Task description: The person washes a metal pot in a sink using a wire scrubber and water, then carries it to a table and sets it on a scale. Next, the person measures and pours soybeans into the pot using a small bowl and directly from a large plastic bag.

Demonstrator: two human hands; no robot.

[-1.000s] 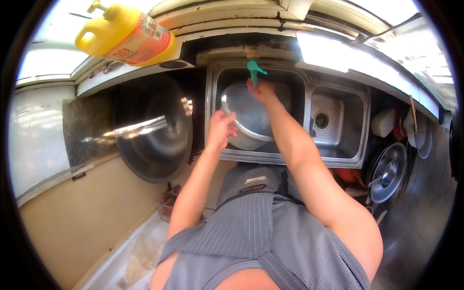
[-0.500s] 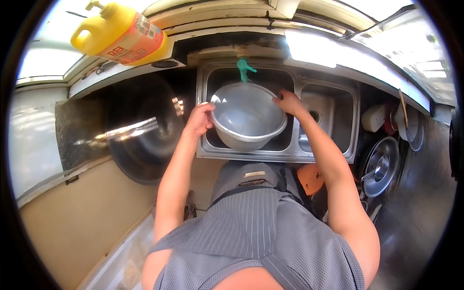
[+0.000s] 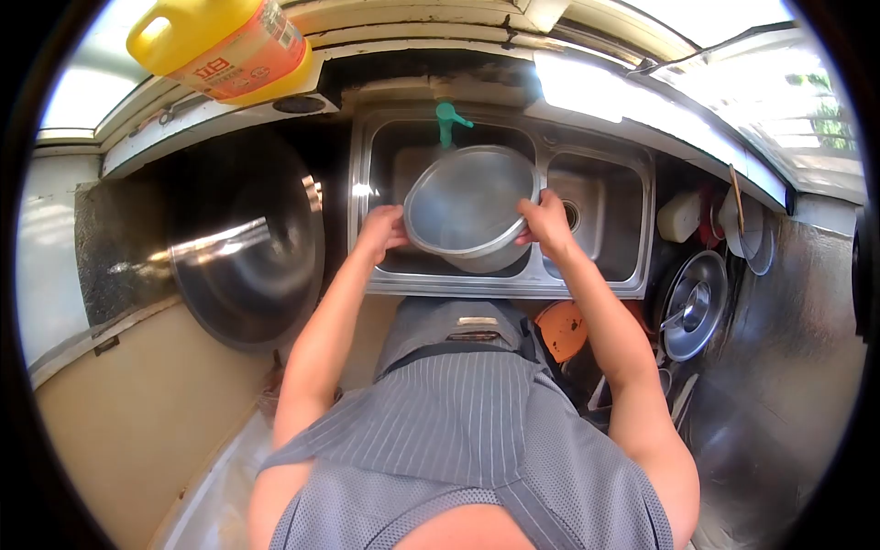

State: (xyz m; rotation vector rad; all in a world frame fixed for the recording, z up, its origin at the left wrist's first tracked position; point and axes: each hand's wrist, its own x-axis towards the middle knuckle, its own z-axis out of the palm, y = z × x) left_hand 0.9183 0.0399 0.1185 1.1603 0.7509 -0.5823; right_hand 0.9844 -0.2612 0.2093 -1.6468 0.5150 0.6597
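Observation:
A pale translucent basin (image 3: 472, 206) hangs over the left bowl of the steel sink (image 3: 403, 282), slightly tilted. My left hand (image 3: 380, 233) grips its left side, the fingers partly hidden at the wall. On the right, my right hand (image 3: 544, 223) has its thumb over the rim and its fingers curled beneath. Just behind the basin is the green tap (image 3: 447, 121). What the basin holds, if anything, is hard to make out.
A large dark wok (image 3: 247, 247) lies left of the sink. The yellow bottle (image 3: 225, 50) stands on the ledge at upper left. Metal basins (image 3: 694, 307) and an orange object (image 3: 561, 332) are at the right, beside the right sink bowl (image 3: 610, 215).
My right hand has left the tap and taken the basin's right rim. The basin has risen from the sink bowl, then shifted right relative to the sink. The view has moved too.

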